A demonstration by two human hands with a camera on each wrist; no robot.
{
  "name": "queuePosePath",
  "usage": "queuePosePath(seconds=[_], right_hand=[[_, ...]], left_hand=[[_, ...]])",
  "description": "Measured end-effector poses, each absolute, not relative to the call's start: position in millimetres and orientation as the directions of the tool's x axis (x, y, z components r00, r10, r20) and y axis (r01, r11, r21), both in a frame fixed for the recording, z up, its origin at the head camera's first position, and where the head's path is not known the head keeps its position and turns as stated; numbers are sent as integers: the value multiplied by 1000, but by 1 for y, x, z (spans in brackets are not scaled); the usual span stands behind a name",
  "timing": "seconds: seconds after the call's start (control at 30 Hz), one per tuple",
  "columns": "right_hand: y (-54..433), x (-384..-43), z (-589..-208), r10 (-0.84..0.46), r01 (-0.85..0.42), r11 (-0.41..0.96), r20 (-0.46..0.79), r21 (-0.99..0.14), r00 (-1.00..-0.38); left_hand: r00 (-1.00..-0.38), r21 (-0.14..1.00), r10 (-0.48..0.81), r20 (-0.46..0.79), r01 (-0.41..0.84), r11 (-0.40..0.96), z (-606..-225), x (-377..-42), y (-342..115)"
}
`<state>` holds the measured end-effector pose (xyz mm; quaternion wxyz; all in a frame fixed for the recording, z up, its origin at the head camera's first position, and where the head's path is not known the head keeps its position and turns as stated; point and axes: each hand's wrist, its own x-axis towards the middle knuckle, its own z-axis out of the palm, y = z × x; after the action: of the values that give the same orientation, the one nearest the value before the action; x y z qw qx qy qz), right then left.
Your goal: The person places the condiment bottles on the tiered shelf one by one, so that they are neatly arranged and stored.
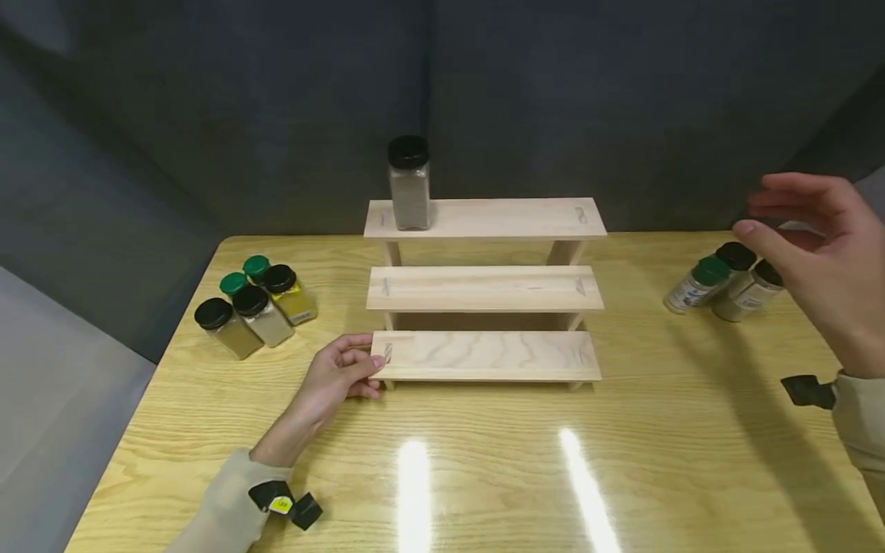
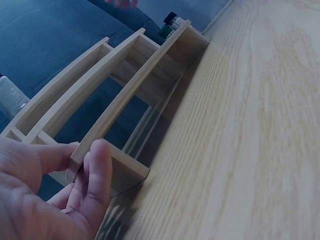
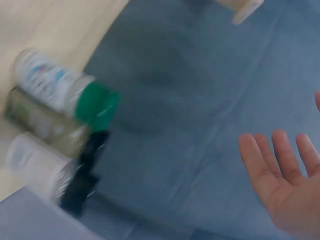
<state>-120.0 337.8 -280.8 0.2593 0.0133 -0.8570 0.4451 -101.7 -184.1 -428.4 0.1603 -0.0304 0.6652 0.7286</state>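
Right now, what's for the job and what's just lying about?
Probably for the job:
three-tier wooden rack, held by the left hand
black-lidded spice jar on top
five spice jars, left
three spice jars, right

Just surroundings:
wooden table
dark cloth backdrop
Nothing seems stray.

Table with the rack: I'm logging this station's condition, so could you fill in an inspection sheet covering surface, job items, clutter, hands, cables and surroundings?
Surface: wood-grain table, with two bright glare streaks in front.
Job items: three-step wooden rack; one black-lidded jar on its top step, towards the left end; five left jars and three right jars on the table.
Clutter: nothing seen.
Left hand: grips the rack at its lowest step's left end.
Right hand: raised near the right jars, holding nothing.
Cables: nothing seen.
Surroundings: dark backdrop behind.
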Motion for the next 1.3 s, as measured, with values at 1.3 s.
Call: queuePosePath(seconds=[1.3], right_hand=[[443,-133,-386,459,145,600,190,-787,-868]], left_hand=[[-949,959,190,-251,-270,-80,-429,-102,-184]])
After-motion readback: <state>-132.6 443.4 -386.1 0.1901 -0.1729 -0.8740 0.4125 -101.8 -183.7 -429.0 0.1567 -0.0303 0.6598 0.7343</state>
